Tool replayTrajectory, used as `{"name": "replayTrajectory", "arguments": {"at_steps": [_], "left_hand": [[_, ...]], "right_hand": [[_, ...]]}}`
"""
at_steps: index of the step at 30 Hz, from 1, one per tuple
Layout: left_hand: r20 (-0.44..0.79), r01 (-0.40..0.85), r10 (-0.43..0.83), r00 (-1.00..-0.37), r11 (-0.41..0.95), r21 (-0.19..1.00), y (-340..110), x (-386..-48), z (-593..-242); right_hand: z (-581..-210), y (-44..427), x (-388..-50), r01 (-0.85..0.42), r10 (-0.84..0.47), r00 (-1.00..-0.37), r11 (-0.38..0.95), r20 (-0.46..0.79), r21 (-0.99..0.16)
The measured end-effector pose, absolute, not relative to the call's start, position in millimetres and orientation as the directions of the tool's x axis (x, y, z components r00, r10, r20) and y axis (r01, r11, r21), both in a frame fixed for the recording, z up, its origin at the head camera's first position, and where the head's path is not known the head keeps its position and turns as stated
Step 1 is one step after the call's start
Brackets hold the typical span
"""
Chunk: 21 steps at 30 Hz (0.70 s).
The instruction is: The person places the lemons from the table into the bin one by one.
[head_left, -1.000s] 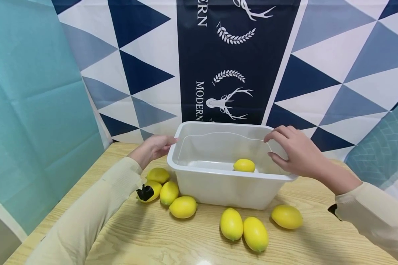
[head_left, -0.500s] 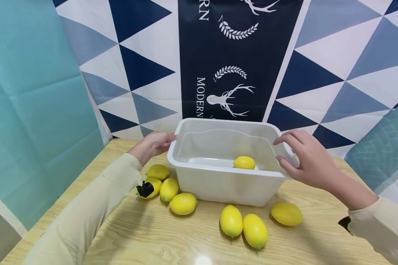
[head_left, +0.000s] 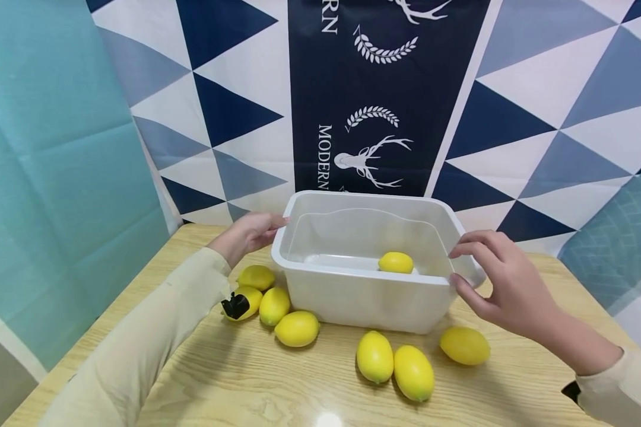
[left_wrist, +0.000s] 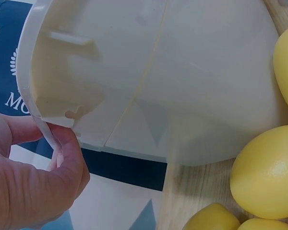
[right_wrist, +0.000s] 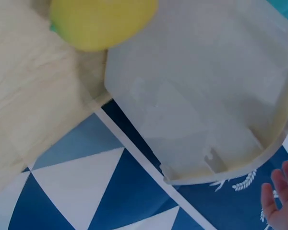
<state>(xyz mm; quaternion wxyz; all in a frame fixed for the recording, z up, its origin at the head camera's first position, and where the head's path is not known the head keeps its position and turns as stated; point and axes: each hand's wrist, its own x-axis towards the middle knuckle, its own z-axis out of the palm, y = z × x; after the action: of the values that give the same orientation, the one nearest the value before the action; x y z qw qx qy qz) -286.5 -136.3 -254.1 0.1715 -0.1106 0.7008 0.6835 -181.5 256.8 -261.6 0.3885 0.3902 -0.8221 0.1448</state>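
A white plastic bin (head_left: 358, 296) stands on the table with one lemon (head_left: 396, 262) inside. At its left end my left hand (head_left: 250, 232) grips the rim; in the left wrist view, thumb and fingers of the left hand (left_wrist: 43, 177) pinch the rim of the bin (left_wrist: 201, 86). Beside the right end, my right hand (head_left: 513, 284) has its fingers curved and spread from the thumb, with nothing held. The right wrist view shows fingers of the right hand (right_wrist: 282, 199) apart from the bin's rim (right_wrist: 230, 173).
Several lemons lie on the wooden table (head_left: 235, 379): a cluster by the bin's front left corner, including one lemon (head_left: 297, 328), a touching pair (head_left: 375, 357) in front, and a single lemon (head_left: 465, 345) at front right. Patterned cloth (head_left: 246, 101) hangs behind, teal cloth (head_left: 59, 148) at left.
My right hand has moved right and down, from over the bin's right end to beside its front right corner. The left hand keeps its grip on the rim.
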Motion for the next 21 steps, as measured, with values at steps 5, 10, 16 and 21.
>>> {"name": "replayTrajectory", "arguments": {"at_steps": [5,10,16,21], "left_hand": [[-0.393,-0.391,0.082,-0.916,0.045,0.919,-136.4,-286.7,-255.7],[-0.393,-0.390,0.082,-0.916,0.045,0.920,-137.4,-286.1,-255.1],[-0.394,-0.391,0.071,-0.916,0.050,0.919,-136.5,-285.2,-255.1],[-0.387,-0.385,0.071,-0.919,0.043,0.922,-136.5,-284.7,-255.5]], "right_hand": [[-268.7,255.1,-170.0,-0.757,-0.526,-0.354,0.647,0.773,0.094],[-275.5,253.2,-162.2,-0.761,-0.533,-0.328,0.639,0.780,0.117],[-285.7,254.2,-155.7,-0.757,-0.574,-0.276,0.624,0.771,0.194],[-293.3,256.0,-150.7,-0.764,-0.609,-0.260,0.604,0.749,0.225]]}}
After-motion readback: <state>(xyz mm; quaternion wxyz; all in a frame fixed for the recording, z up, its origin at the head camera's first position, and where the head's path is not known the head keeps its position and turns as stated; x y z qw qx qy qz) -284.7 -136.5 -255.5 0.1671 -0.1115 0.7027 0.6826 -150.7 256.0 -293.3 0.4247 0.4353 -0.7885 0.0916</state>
